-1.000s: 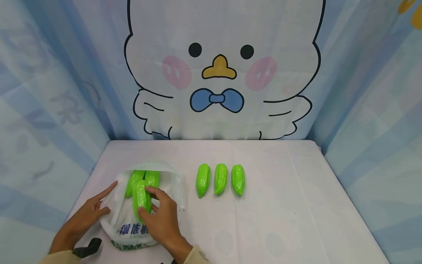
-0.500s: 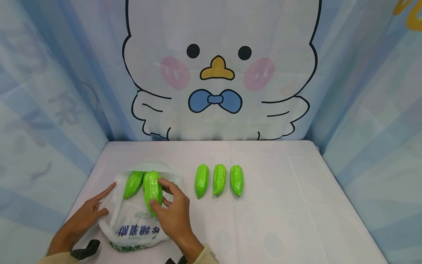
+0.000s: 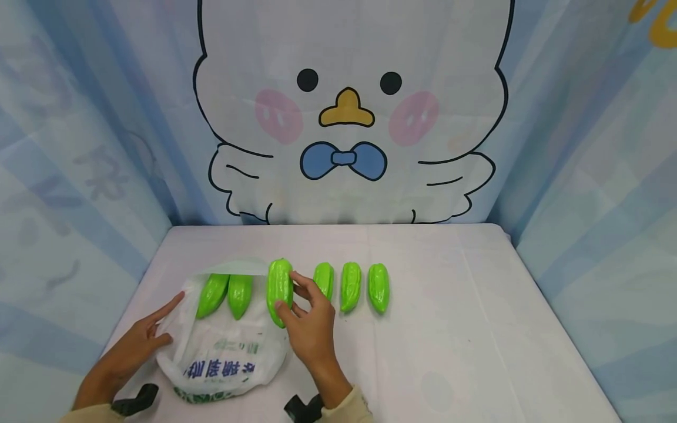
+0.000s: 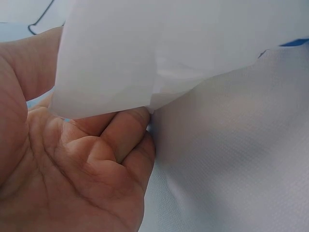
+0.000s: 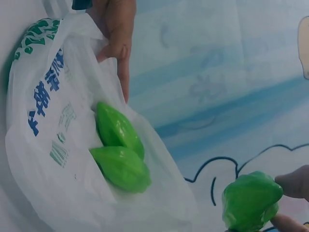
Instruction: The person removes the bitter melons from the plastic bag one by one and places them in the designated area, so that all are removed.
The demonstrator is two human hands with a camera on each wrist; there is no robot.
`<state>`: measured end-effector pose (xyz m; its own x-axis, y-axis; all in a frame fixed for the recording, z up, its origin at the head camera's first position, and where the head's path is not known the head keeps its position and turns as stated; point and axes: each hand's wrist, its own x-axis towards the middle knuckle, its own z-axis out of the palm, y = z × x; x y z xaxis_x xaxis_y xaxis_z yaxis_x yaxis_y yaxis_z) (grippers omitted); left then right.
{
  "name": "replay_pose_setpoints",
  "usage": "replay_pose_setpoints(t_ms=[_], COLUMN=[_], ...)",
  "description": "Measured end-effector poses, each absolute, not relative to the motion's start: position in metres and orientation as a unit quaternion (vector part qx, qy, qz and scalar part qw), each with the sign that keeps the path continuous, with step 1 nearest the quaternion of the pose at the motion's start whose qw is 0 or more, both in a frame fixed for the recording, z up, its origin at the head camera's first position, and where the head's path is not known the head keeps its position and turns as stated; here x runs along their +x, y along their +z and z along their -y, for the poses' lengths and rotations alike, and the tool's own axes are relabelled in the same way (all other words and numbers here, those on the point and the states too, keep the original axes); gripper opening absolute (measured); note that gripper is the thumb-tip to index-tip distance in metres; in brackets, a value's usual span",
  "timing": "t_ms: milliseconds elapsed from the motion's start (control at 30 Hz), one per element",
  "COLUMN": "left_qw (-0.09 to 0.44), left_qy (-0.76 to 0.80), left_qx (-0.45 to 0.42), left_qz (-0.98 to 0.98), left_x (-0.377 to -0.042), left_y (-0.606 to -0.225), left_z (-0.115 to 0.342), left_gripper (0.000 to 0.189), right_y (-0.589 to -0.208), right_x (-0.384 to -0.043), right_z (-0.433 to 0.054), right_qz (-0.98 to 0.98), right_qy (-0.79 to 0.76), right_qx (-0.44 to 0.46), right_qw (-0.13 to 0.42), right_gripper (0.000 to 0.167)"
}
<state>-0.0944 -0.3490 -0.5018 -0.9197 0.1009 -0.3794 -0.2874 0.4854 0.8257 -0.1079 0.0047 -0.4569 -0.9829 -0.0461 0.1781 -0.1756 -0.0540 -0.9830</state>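
My right hand point(image 3: 312, 323) pinches a glossy green ribbed starfruit point(image 3: 278, 288) between thumb and fingers, at the right side of the bag's mouth. In the right wrist view this starfruit point(image 5: 251, 200) shows end-on. My left hand point(image 3: 140, 343) holds the left edge of the white plastic bag point(image 3: 219, 346), index finger stretched along it. In the left wrist view the bag's film covers part of the bent fingers point(image 4: 126, 133). Two more starfruits, one left point(image 3: 213, 295) and one right point(image 3: 240, 296), lie in the bag's open mouth.
Right of the bag, three starfruits stand in a row on the white tabletop: left point(image 3: 324, 279), partly behind my right hand, middle point(image 3: 351, 286) and right point(image 3: 378, 288). A printed cartoon curtain point(image 3: 346, 200) rises behind the table, with blue curtains at both sides.
My right hand has lifted one starfruit out of the bag's mouth and carried it right and slightly away. The left hand stays at the bag's edge.
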Motion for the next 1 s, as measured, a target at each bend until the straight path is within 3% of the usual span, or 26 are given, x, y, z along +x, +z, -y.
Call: replay_pose_setpoints(t_ms=[1000], left_qw=[0.195], left_qy=[0.497], left_qx=[-0.062], left_qz=[-0.843], left_x=[-0.095], left_y=[-0.500], left_z=[0.348], left_gripper=[0.095], right_y=[-0.459], right_x=[-0.141], right_z=[-0.089], right_qz=[0.724], right_qy=[0.677], right_qx=[-0.021], right_qw=[0.129], right_gripper=[0.052])
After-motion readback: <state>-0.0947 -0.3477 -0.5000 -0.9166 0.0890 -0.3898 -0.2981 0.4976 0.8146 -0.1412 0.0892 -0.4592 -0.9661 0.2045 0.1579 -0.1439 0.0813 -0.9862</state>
